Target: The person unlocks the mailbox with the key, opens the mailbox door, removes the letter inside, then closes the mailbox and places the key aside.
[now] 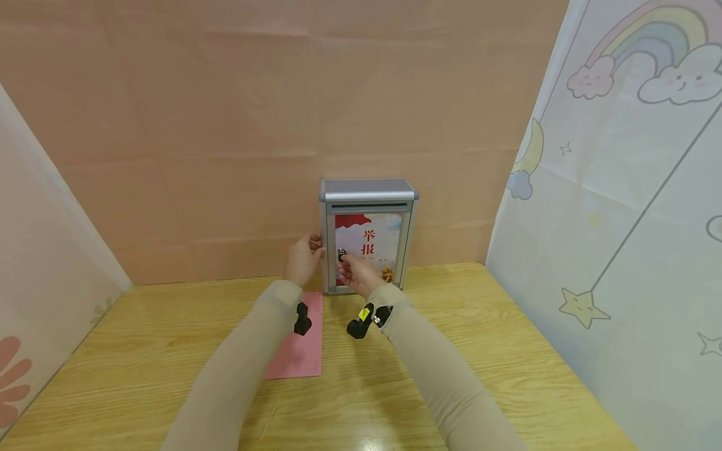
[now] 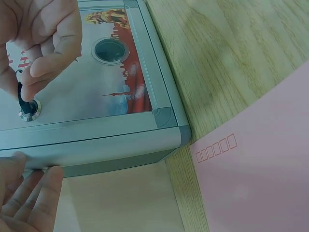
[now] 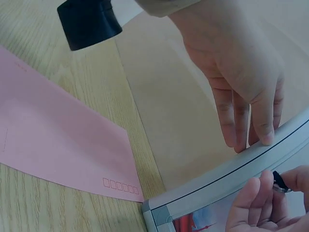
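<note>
A silver-grey metal box (image 1: 369,189) with a slot near its top stands upright against the back wall. Its front panel carries a poster with red Chinese characters. On the left part of that panel is a round lock (image 2: 30,111) with a black-headed key (image 2: 23,94) in it. My right hand (image 1: 360,273) pinches the key's head between thumb and forefinger, the other fingers curled beneath. My left hand (image 1: 304,258) rests against the box's left side, its fairly straight fingertips (image 3: 267,138) touching the edge.
A pink envelope (image 1: 307,351) with a row of small red squares lies flat on the wooden table (image 1: 141,351), left of the box's foot. A brown paper-like backdrop (image 1: 225,156) rises behind. A printed sheet (image 1: 609,250) hangs on the right side.
</note>
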{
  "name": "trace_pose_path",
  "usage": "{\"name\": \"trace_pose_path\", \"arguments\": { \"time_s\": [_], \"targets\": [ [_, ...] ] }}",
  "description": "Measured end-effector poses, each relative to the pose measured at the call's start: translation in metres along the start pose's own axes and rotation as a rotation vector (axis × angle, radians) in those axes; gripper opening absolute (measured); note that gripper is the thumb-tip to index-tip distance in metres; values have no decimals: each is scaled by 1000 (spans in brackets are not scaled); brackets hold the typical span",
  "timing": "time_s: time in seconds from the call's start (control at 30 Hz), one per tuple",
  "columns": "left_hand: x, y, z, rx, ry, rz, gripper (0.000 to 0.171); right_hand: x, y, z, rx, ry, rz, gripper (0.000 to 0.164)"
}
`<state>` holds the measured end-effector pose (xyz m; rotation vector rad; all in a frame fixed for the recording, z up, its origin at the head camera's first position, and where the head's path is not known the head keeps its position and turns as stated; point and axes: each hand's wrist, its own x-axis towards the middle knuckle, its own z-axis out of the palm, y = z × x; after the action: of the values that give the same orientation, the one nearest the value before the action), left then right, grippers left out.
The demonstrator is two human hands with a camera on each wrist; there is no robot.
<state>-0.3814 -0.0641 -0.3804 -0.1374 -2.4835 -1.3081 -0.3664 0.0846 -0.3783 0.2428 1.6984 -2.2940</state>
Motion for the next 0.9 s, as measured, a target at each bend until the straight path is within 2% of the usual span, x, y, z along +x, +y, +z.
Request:
{"name": "trace_pose_path", "arguments": {
  "time_s": [0.1,0.33,0.53,0.67,0.77,0.9],
  "targets": [
    [0,1,0,-5,-1,-3,27,-2,0,2,-24,11,-18,9],
    [0,0,0,-16,3,13,27,-2,3,0,-27,15,-2,12],
    [-2,-1,-2,-13,7,2,29,-8,9,-3,-86,-21,2,16],
    [-3,0,-2,-9,18,6,29,-17,14,-12,-211,-96,12,21],
    [-3,1,-1,-13,23,15,28,-22,18,-26,-393,-154,7,27],
    [-4,2,0,-10,27,9,27,-19,25,-52,-663,-176,-16,32]
  ]
}}
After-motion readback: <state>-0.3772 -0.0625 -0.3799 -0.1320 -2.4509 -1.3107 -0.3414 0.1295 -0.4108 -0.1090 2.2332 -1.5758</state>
